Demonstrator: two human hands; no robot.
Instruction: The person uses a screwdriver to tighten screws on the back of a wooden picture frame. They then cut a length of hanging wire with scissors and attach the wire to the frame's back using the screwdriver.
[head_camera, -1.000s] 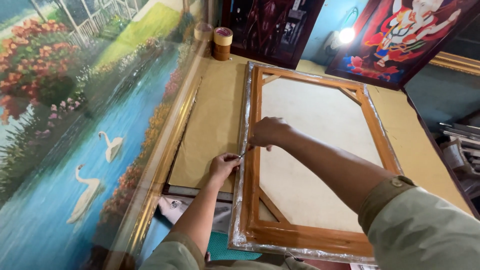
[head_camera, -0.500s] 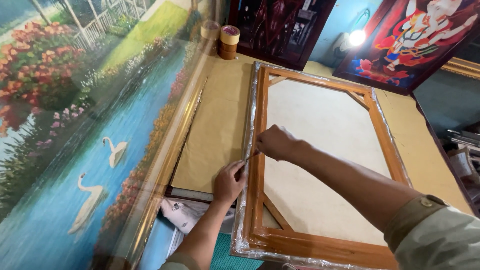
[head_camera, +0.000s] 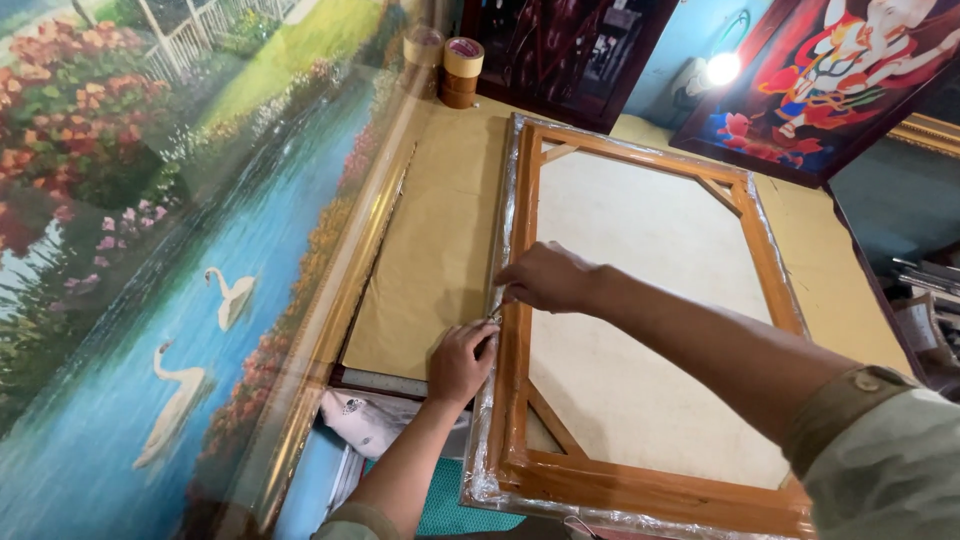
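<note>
The wooden stretcher frame (head_camera: 640, 330) lay face down on the surface (head_camera: 440, 230), its rim wrapped in clear plastic film (head_camera: 503, 230). The left hand (head_camera: 462, 360) was pressed on the film at the frame's left rail, fingers curled down on it. The right hand (head_camera: 545, 278) was held just above, fingers pinched on what looked like a small thin tool (head_camera: 495, 312); its kind couldn't be told. For a clean job, the film was prob. best kept taut w/ the left hand while the tool was run close along the rail edge, w/o nicking the wood. Wood: warm orange, smooth, w/ diagonal corner braces. Canvas back: pale, matte. Film: crinkled, shiny. Surface: tan kraft-like paper. Two tape rolls (head_camera: 462, 68) stood at the far end.
</note>
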